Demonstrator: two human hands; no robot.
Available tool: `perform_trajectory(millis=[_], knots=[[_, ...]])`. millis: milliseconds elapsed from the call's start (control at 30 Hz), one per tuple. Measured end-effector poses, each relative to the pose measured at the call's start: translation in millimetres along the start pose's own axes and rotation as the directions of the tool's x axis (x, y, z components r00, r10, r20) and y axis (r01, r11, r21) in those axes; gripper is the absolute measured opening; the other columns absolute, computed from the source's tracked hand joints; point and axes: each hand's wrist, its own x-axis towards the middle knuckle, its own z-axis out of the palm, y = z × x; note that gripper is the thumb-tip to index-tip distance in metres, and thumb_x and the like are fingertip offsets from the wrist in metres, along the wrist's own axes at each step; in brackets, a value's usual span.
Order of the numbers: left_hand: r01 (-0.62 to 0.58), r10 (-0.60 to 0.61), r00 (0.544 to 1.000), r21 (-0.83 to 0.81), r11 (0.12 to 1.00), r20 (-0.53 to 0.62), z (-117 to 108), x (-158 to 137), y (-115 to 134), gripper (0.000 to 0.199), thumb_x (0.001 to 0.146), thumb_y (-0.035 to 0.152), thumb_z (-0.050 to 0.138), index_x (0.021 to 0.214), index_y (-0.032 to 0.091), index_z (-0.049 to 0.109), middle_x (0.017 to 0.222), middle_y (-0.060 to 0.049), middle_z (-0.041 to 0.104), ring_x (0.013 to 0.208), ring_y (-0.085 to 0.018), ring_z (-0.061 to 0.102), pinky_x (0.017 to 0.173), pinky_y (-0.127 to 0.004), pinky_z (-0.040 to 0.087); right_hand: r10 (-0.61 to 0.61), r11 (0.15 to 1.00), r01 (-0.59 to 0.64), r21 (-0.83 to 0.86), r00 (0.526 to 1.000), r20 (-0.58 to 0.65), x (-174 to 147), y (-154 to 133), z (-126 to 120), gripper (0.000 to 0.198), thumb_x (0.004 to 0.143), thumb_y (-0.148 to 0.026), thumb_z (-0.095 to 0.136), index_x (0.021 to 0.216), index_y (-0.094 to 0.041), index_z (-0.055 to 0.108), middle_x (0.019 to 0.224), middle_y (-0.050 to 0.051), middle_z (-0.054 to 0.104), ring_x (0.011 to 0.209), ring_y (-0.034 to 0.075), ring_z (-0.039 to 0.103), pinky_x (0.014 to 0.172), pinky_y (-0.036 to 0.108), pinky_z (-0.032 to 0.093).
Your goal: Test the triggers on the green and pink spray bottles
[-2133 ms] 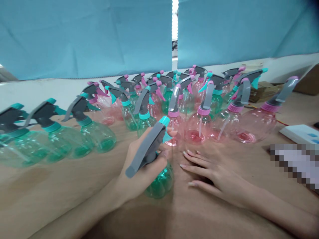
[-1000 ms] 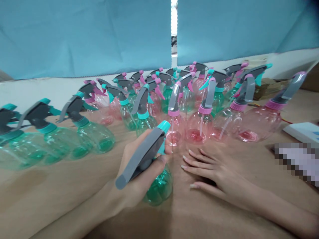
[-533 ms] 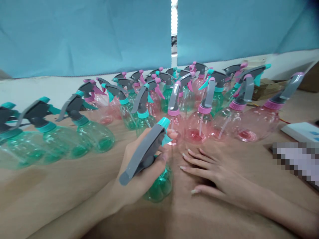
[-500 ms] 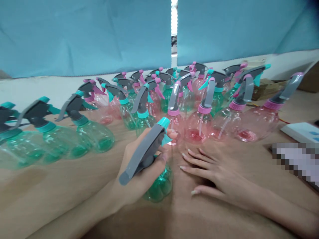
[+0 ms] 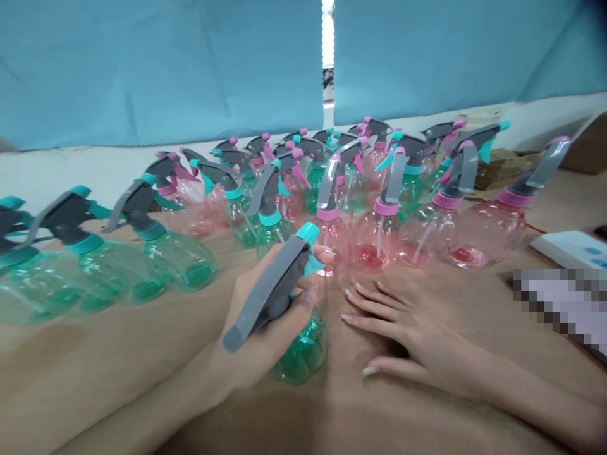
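Note:
My left hand (image 5: 265,328) is wrapped round the neck of a green spray bottle (image 5: 303,354) in the middle of the table. Its grey trigger head with a teal nozzle (image 5: 306,234) points up and away from me, and my fingers hide the collar. To the right, my right hand (image 5: 403,328) lies on the table with fingers spread, holding nothing. Just beyond the hands stand pink spray bottles (image 5: 372,246) and a green spray bottle with a teal collar (image 5: 270,227).
More green spray bottles (image 5: 183,262) stand in a row at the left. Several mixed pink and green ones crowd the back, before a blue curtain (image 5: 156,69). At the right are a white box-like device (image 5: 569,249), a blurred-out flat object (image 5: 564,303) and brown cardboard (image 5: 502,169).
The view has shifted very slightly. Both hands and the held spray bottle stay as they were.

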Motion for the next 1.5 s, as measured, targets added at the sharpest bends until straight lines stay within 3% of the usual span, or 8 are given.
perform_trajectory(millis=[167,300,467,767,1000,1167,1333,1500], knots=[[-0.039,0.039,0.999,-0.013,0.999,-0.002,0.1,0.7,-1.1,0.031,0.078,0.015,0.057,0.107,0.023,0.066,0.104,-0.003,0.069,0.078,-0.017,0.064,0.078,-0.031,0.055,-0.017,1.000,0.017,0.011,1.000,-0.016,-0.2,0.2,-0.3,0.065,0.089,-0.055,0.062,0.147,-0.033,0.042,0.156,0.003,0.036,0.143,0.031,0.033,0.118,0.057,0.023],[-0.001,0.001,1.000,0.005,1.000,-0.012,1.3,-1.5,-2.1,0.024,0.077,0.019,0.057,0.099,0.022,0.066,0.078,0.000,0.064,0.064,-0.016,0.057,0.062,-0.028,0.052,-0.015,1.000,0.015,-0.015,1.000,-0.013,0.6,-0.6,-1.3,0.064,0.089,-0.056,0.060,0.146,-0.032,0.043,0.155,0.003,0.037,0.142,0.031,0.033,0.118,0.057,0.024],[-0.011,0.011,1.000,-0.031,0.999,0.000,1.5,-1.9,0.3,0.028,0.079,0.015,0.056,0.105,0.023,0.064,0.088,-0.001,0.064,0.070,-0.014,0.058,0.074,-0.029,0.053,-0.018,1.000,0.018,-0.006,1.000,-0.008,1.0,-1.0,-1.9,0.065,0.089,-0.056,0.061,0.146,-0.032,0.043,0.155,0.003,0.037,0.142,0.031,0.034,0.117,0.057,0.025],[-0.013,0.013,1.000,-0.015,1.000,-0.029,1.3,-0.3,-1.2,0.019,0.076,0.018,0.057,0.094,0.022,0.061,0.081,0.000,0.062,0.070,-0.017,0.061,0.069,-0.030,0.054,-0.006,0.999,0.007,-0.040,1.000,0.006,1.2,-0.9,-1.7,0.064,0.089,-0.060,0.058,0.145,-0.031,0.045,0.155,0.003,0.037,0.142,0.032,0.033,0.117,0.057,0.027],[-0.044,0.044,0.999,-0.008,0.999,0.017,-0.1,2.2,-1.1,0.033,0.074,0.013,0.055,0.105,0.022,0.063,0.101,-0.001,0.069,0.075,-0.016,0.065,0.073,-0.028,0.057,-0.007,0.999,0.008,-0.046,1.000,0.011,0.8,0.1,0.0,0.064,0.090,-0.060,0.057,0.146,-0.031,0.044,0.156,0.003,0.034,0.143,0.031,0.032,0.117,0.057,0.025],[-0.022,0.027,0.995,-0.053,0.998,0.099,-1.4,2.7,-2.0,0.046,0.070,0.012,0.051,0.112,0.025,0.063,0.083,0.002,0.068,0.069,-0.016,0.064,0.061,-0.025,0.055,0.000,0.999,0.000,-0.054,1.000,0.013,0.3,1.6,1.0,0.065,0.090,-0.060,0.057,0.146,-0.032,0.043,0.156,0.003,0.034,0.143,0.032,0.032,0.116,0.058,0.027],[0.006,-0.001,0.998,-0.093,0.996,0.057,-0.3,0.4,-2.9,0.034,0.069,0.011,0.052,0.099,0.023,0.060,0.077,0.002,0.062,0.070,-0.016,0.061,0.064,-0.026,0.053,-0.003,0.999,0.003,-0.046,1.000,-0.001,-0.2,1.0,1.1,0.063,0.090,-0.058,0.059,0.146,-0.033,0.044,0.156,0.002,0.036,0.142,0.031,0.033,0.117,0.057,0.027],[-0.047,0.069,0.992,-0.199,0.979,0.105,0.9,2.8,-3.2,0.040,0.068,0.006,0.049,0.103,0.023,0.058,0.099,0.000,0.065,0.074,-0.014,0.059,0.069,-0.027,0.050,-0.010,0.998,0.011,-0.068,1.000,0.017,0.5,-0.1,0.1,0.064,0.091,-0.060,0.056,0.147,-0.031,0.043,0.156,0.003,0.034,0.142,0.031,0.034,0.116,0.057,0.028]])
